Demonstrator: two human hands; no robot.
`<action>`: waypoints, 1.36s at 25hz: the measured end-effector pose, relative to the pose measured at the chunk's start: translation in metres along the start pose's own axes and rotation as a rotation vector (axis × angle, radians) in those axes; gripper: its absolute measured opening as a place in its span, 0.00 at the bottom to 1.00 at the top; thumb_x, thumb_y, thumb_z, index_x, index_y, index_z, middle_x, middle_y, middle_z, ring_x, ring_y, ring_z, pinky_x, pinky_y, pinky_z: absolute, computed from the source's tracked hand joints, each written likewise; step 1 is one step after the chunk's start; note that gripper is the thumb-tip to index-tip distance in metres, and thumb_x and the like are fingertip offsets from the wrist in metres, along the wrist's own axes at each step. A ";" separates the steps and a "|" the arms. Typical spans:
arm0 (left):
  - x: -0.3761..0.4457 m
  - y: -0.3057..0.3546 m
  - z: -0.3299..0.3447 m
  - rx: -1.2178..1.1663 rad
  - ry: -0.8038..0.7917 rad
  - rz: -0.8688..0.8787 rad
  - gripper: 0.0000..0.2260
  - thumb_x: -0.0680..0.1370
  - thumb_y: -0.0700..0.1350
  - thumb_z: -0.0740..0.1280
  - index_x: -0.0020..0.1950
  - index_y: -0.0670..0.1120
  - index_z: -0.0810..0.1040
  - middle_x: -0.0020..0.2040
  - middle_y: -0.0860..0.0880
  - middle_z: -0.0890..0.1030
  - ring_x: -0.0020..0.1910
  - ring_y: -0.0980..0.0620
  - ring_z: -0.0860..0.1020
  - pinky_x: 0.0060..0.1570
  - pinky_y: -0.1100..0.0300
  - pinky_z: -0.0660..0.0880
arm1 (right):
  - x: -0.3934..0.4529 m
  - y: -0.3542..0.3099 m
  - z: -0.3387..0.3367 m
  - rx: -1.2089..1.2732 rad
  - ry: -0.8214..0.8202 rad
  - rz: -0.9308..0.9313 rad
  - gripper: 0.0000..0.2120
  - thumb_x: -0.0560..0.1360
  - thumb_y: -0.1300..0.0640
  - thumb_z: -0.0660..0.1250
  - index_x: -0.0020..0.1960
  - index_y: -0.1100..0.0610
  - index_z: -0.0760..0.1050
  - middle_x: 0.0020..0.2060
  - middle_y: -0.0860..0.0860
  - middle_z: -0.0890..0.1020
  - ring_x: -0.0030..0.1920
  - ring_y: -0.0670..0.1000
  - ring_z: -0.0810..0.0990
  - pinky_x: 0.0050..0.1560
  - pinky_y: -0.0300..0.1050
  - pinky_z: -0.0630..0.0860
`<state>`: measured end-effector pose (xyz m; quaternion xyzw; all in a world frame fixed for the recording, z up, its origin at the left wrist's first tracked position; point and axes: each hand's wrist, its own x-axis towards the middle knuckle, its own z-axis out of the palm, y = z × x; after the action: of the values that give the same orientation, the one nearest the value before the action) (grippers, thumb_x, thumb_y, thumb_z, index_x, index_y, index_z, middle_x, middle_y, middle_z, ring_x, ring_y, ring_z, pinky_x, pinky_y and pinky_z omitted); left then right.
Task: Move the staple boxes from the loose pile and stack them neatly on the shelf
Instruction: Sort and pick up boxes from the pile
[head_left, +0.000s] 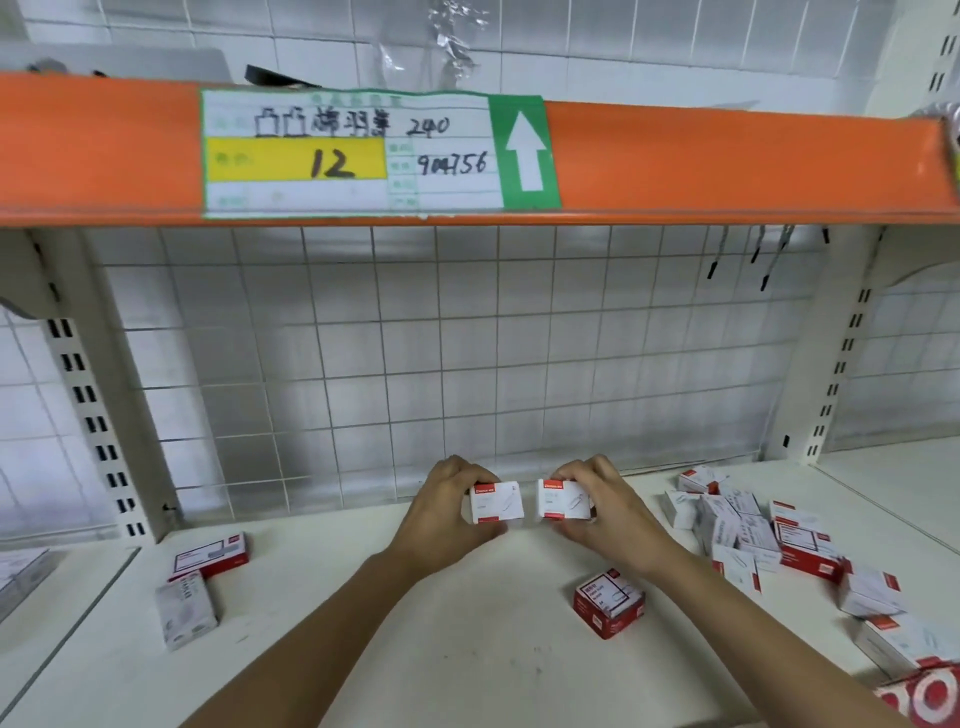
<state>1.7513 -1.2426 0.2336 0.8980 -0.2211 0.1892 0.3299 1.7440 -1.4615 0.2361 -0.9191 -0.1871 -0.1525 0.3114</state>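
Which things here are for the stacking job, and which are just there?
For the job:
left hand with a box
right hand with a box
loose pile
white shelf

Just there:
orange rail
price label
wire grid

I am reading a paper label (358, 153) stuck on the front of the orange shelf beam (727, 161). Its top line is showing handwritten characters I cannot make out, ending in "240". Below that, a yellow field is carrying a handwritten "12", and just right of it "904756". At the label's right end a green panel is showing a white up arrow. The print on the boxes is too blurred for me to read.
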 end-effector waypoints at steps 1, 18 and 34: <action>-0.006 -0.003 -0.006 0.023 -0.009 -0.028 0.19 0.69 0.49 0.75 0.58 0.51 0.76 0.52 0.52 0.75 0.49 0.59 0.70 0.42 0.76 0.67 | -0.001 -0.006 0.004 -0.008 -0.022 0.008 0.18 0.69 0.53 0.73 0.56 0.46 0.71 0.52 0.45 0.69 0.49 0.43 0.73 0.48 0.36 0.74; -0.135 -0.066 -0.161 0.305 -0.206 -0.354 0.19 0.68 0.54 0.74 0.55 0.49 0.77 0.49 0.54 0.74 0.48 0.56 0.72 0.45 0.66 0.65 | 0.001 -0.150 0.106 0.076 -0.359 -0.192 0.16 0.67 0.41 0.72 0.44 0.48 0.69 0.45 0.44 0.74 0.42 0.40 0.72 0.41 0.34 0.68; -0.299 -0.197 -0.388 0.336 0.066 -0.597 0.20 0.69 0.50 0.75 0.59 0.47 0.76 0.51 0.51 0.74 0.48 0.54 0.71 0.40 0.70 0.65 | 0.024 -0.391 0.271 0.144 -0.467 -0.388 0.20 0.70 0.44 0.71 0.56 0.50 0.70 0.50 0.43 0.71 0.48 0.42 0.69 0.41 0.26 0.64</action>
<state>1.5307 -0.7634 0.2637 0.9583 0.0963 0.1471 0.2252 1.6383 -0.9975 0.2411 -0.8519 -0.4360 0.0200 0.2895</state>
